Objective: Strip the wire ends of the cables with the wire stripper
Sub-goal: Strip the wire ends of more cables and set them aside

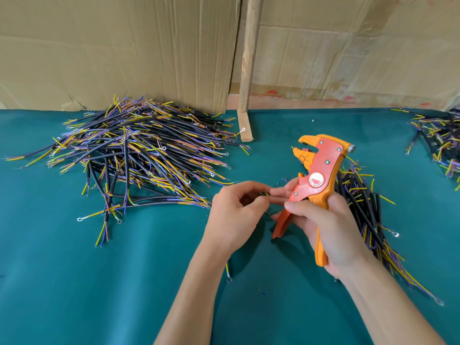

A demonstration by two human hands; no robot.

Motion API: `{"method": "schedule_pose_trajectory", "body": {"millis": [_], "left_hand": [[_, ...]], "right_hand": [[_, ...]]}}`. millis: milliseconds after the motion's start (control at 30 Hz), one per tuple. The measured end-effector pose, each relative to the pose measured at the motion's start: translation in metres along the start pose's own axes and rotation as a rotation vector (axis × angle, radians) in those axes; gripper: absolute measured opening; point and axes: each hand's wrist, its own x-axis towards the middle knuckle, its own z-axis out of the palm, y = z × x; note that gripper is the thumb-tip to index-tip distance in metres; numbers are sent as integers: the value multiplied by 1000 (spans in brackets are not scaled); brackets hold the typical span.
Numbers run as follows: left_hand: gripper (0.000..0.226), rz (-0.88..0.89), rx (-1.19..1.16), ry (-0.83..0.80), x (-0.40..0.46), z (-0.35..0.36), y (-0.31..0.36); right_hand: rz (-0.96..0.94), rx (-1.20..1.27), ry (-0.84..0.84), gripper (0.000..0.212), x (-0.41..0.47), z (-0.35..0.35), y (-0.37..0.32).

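I'm between strips: left hand (235,210) pinches a cable (265,194) end beside the wire stripper (314,185), gripped by right hand (326,229). Next, I reckon: feed end into stripper's open head, squeeze.

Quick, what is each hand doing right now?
Left hand: pinches a cable end.
Right hand: grips the wire stripper, fingers also touching the cable.

Single head-worn wide view, looking forward and down, close over green table (74,282), cardboard wall (124,46) behind
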Motion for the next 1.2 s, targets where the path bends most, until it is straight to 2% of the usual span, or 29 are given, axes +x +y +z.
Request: {"method": "schedule_pose_trajectory", "body": {"millis": [200, 367, 567, 700, 933, 1200], "left_hand": [[21, 54, 83, 70, -1, -1, 2], [19, 79, 96, 195, 2, -5, 0], [20, 101, 62, 308, 3, -9, 0], [20, 121, 10, 361, 4, -8, -1], [15, 142, -43, 352, 4, -7, -2], [19, 153, -57, 314, 4, -8, -1]], "right_hand": [[26, 34, 0, 30, 0, 0, -2], [153, 95, 8, 35, 0, -3, -5], [401, 174, -205, 33, -4, -5, -10], [462, 172, -267, 36, -5, -2, -10], [516, 163, -324, 40, -7, -2, -12], [480, 138, -306, 39, -8, -1, -12]]}}
